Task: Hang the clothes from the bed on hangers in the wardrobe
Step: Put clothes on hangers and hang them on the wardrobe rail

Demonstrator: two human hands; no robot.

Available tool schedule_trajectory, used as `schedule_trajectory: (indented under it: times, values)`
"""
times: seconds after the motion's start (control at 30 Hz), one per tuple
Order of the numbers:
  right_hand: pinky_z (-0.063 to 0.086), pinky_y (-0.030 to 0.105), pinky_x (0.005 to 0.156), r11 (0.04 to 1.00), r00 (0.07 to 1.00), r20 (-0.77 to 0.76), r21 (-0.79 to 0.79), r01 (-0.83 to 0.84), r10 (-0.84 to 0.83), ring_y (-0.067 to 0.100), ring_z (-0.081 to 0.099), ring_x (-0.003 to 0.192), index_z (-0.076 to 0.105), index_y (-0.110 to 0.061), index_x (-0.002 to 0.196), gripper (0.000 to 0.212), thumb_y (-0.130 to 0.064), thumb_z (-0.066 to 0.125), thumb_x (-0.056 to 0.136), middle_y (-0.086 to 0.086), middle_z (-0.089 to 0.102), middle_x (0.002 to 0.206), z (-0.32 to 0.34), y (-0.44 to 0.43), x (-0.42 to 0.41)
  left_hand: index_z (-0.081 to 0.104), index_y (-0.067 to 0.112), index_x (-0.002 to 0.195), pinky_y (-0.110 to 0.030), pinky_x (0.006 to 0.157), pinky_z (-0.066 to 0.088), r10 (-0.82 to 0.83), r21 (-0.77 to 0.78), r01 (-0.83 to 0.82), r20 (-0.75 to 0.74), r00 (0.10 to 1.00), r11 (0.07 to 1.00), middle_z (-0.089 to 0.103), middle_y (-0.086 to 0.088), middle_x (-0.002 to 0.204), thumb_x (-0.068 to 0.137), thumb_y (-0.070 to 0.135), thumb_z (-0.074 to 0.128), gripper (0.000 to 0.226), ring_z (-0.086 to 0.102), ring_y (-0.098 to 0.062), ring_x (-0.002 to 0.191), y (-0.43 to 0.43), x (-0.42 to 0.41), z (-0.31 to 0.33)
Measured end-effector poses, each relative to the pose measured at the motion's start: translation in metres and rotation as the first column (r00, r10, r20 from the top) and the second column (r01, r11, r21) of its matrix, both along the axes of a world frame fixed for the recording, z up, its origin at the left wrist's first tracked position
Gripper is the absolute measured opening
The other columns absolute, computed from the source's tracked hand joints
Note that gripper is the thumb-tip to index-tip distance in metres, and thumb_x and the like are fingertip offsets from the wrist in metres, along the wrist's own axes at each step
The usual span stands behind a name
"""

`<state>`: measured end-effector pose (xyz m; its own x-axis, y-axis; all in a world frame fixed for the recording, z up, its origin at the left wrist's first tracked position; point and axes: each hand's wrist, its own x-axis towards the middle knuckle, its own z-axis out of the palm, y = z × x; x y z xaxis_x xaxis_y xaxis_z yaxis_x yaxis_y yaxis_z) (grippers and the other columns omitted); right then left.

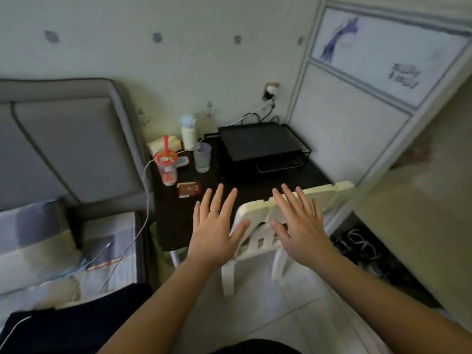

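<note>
Dark clothing lies at the bed's near edge, well left of and nearer than both hands. Left hand and right hand hover empty with fingers spread straight, over the white plastic chair at the black table's near edge.

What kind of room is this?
Most likely a bedroom: a bed with a padded headboard on the left, a dark bedside table beside it, and what looks like a wardrobe on the right.
</note>
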<state>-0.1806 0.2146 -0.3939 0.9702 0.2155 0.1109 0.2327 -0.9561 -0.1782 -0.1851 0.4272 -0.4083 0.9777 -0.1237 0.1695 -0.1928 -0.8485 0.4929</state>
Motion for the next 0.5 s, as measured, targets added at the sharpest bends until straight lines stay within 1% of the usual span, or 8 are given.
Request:
schedule_trajectory:
  times: [0.07,0.13,0.27,0.4,0.5]
  values:
    - [0.000,0.051,0.119,0.997,0.997,0.036,0.002,0.075,-0.075,0.017,-0.012,0.149,-0.004,-0.039,0.153,0.067,-0.059,0.015,0.093,-0.010,-0.007,0.163,0.017,-0.056,0.002,-0.002,0.041,0.156,-0.040,0.118,-0.014,-0.084,0.018,0.083,0.063,0.994,0.996,-0.013,0.010,0.165,0.095,0.070,0.024,0.073,-0.022,-0.014,0.149,-0.051,0.022,0.018]
    - [0.001,0.050,0.118,0.990,0.986,0.082,0.000,0.144,-0.144,0.018,-0.008,0.150,-0.001,-0.037,0.154,0.071,-0.062,0.009,0.088,-0.010,-0.005,0.163,0.036,-0.112,0.002,0.000,0.039,0.157,-0.038,0.117,-0.016,-0.168,0.027,0.166,0.128,0.978,0.986,-0.012,0.009,0.165,0.096,0.069,0.025,0.072,-0.021,-0.015,0.150,-0.104,0.043,0.035]
    - [0.007,0.051,0.116,0.963,0.948,0.185,-0.030,0.269,-0.259,0.022,0.000,0.150,0.004,-0.035,0.154,0.069,-0.060,0.013,0.091,-0.008,0.001,0.163,0.072,-0.222,-0.005,0.003,0.038,0.157,-0.043,0.121,-0.010,-0.337,0.033,0.339,0.236,0.911,0.940,-0.008,0.007,0.166,0.097,0.068,0.025,0.071,-0.017,-0.017,0.151,-0.212,0.075,0.070]
    - [0.006,0.051,0.117,0.930,0.905,0.275,-0.079,0.359,-0.326,0.020,-0.003,0.150,0.004,-0.035,0.154,0.066,-0.058,0.017,0.094,-0.009,0.001,0.163,0.114,-0.312,-0.015,0.001,0.039,0.157,-0.044,0.121,-0.009,-0.462,0.067,0.466,0.320,0.828,0.882,-0.009,0.006,0.166,0.092,0.073,0.016,0.075,-0.017,-0.018,0.151,-0.309,0.098,0.109]
    - [0.008,0.053,0.118,0.898,0.862,0.340,-0.099,0.429,-0.375,0.020,-0.001,0.150,0.003,-0.036,0.154,0.065,-0.058,0.020,0.096,-0.008,0.003,0.163,0.148,-0.363,-0.021,0.004,0.038,0.157,-0.044,0.121,-0.005,-0.537,0.080,0.556,0.400,0.742,0.827,-0.005,0.005,0.166,0.092,0.073,0.016,0.074,-0.013,-0.019,0.152,-0.376,0.114,0.144]
